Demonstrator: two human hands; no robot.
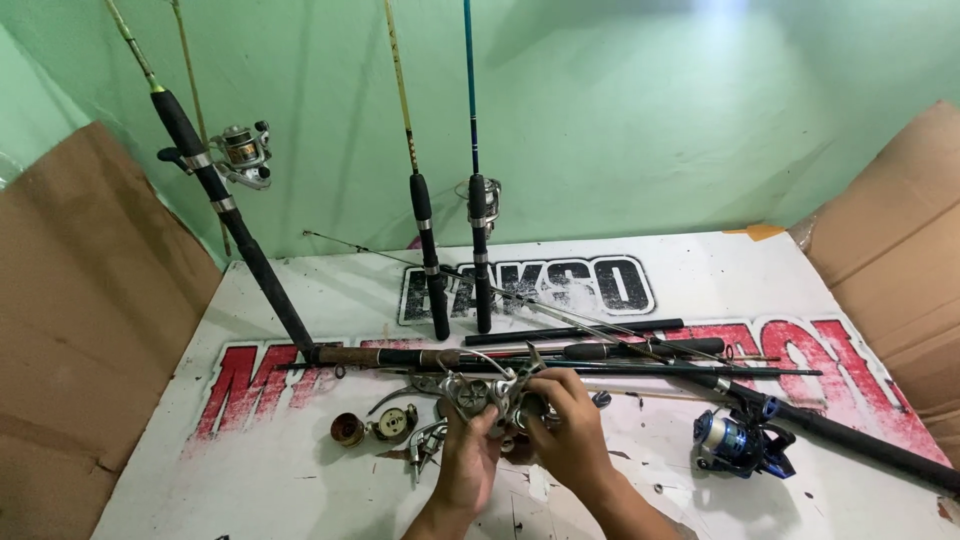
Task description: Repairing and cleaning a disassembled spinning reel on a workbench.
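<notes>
**Reel partly stripped, body in hand**

A silver metal spinning-reel body (488, 395) is gripped above the white printed tabletop (300, 490) by the left hand (468, 462) and right hand (570, 435). A brass-coloured spool (347, 429) and small metal parts (395, 422) lie removed alongside; reassembly seemingly remains.

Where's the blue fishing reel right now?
In the head view, the blue fishing reel lies on the white board, lower right, mounted on a dark rod, right of the right hand.
</notes>
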